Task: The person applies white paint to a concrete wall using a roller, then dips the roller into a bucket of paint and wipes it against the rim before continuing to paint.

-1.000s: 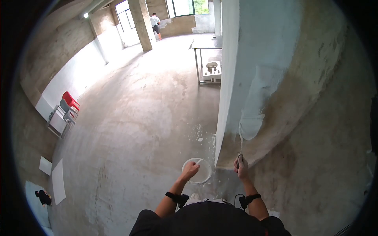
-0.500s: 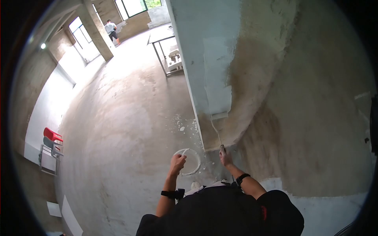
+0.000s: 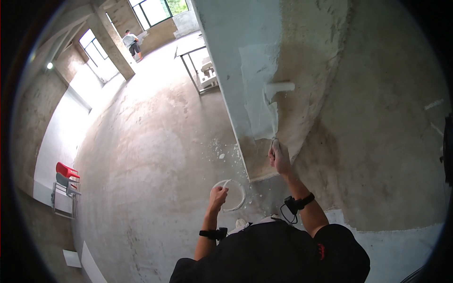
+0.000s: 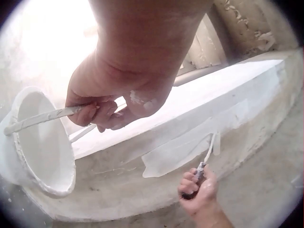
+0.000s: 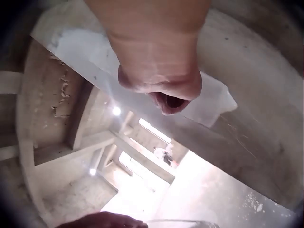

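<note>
In the head view my left hand (image 3: 217, 197) grips the handle of a white bucket (image 3: 244, 194) at the foot of the wall. The left wrist view shows fingers curled round that whitened handle (image 4: 45, 117), with the bucket (image 4: 69, 178) tilted in this view and pale inside. My right hand (image 3: 281, 159) holds a paint roller (image 3: 281, 87) by its dark grip, arm stretched forward. The roller head lies sideways against the wall (image 3: 306, 52), at the border between a fresh white patch (image 3: 257, 89) and bare brown plaster. Its frame is smeared white.
White splatters (image 3: 222, 155) mark the floor beside the wall's corner. Beyond the corner stands a metal table (image 3: 191, 49) with a white object on its lower shelf. Red and grey chairs (image 3: 66, 170) are far left; another person (image 3: 132, 45) is at the back.
The roller has gone up the wall and right, onto the brown plaster, with my right hand rising. My view has swung right. The left hand still grips the bucket handle.
</note>
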